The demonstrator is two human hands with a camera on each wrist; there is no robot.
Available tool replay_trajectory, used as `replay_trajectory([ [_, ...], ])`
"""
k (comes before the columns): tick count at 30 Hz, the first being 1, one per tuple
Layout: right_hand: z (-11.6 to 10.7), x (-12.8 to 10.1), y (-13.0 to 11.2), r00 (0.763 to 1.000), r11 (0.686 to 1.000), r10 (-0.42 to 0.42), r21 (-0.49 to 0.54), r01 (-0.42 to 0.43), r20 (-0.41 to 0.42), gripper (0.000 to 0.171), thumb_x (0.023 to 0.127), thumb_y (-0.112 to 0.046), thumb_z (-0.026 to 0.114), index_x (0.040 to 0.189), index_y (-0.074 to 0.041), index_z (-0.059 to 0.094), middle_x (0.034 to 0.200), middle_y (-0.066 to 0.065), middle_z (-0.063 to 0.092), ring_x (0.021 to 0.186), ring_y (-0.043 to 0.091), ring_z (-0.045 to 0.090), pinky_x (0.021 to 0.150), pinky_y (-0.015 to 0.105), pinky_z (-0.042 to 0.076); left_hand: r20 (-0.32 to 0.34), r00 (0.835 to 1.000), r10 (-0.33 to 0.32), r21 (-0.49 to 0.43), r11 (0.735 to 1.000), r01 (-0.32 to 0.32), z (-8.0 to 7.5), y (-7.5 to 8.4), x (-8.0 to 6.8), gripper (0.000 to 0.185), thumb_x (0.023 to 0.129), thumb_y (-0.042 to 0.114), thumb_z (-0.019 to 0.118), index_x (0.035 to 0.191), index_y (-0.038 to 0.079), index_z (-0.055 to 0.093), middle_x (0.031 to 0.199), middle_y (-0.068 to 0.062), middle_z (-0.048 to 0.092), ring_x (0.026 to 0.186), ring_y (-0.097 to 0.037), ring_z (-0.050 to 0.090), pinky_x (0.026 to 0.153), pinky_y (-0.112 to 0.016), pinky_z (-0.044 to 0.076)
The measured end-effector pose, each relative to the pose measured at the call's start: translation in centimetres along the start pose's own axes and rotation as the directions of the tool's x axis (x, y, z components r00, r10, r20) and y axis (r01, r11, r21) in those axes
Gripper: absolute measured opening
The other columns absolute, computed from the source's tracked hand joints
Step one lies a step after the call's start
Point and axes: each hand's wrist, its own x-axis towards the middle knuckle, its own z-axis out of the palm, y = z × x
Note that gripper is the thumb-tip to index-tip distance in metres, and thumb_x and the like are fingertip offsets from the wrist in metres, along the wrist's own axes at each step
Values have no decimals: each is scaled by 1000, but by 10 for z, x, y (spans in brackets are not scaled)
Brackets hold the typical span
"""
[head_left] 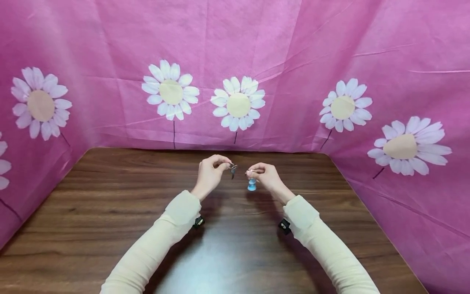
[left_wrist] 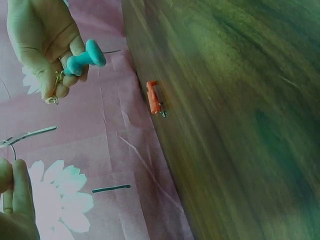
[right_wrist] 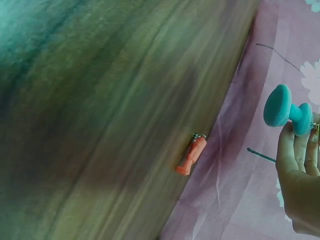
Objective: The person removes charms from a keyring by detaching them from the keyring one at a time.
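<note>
My left hand (head_left: 208, 175) pinches a ring with keys (head_left: 233, 170), which hang from the fingertips above the far part of the table. A short way to its right, my right hand (head_left: 267, 178) pinches the gold-coloured metal end of a blue keychain charm (head_left: 251, 185). This charm (left_wrist: 86, 60) has a waisted, spool-like shape with a wide rounded end, and it dangles below the right fingers. A small gap separates the keys from the charm. In the left wrist view a flat key (left_wrist: 35, 134) sticks out past the left fingertips.
A small orange-red figure-like piece (right_wrist: 192, 156) with a bit of metal at one end lies near the table's far edge in both wrist views. The brown wooden table (head_left: 235, 249) ends at a pink curtain (head_left: 257, 36) with white flowers.
</note>
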Motion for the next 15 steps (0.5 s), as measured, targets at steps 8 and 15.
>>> replay_trajectory([
  [8,-3,1,-4,998,998,-60,-18,60,29,30,83,-1,62,111,10,59,99,25,66,72,4,63,75,36,53,37,999,28,-13,1000,-27,-2,3,0,10,82,7,66,91,3,69,84,-9,71,77,-16,65,70,-24,48],
  [15,-3,4,-2,998,999,-49,-12,49,-36,26,80,3,64,106,8,63,96,18,68,70,3,61,76,30,53,127,992,2,89,996,-13,-3,3,5,8,84,8,63,91,7,68,87,-6,71,80,-15,65,75,-29,49],
])
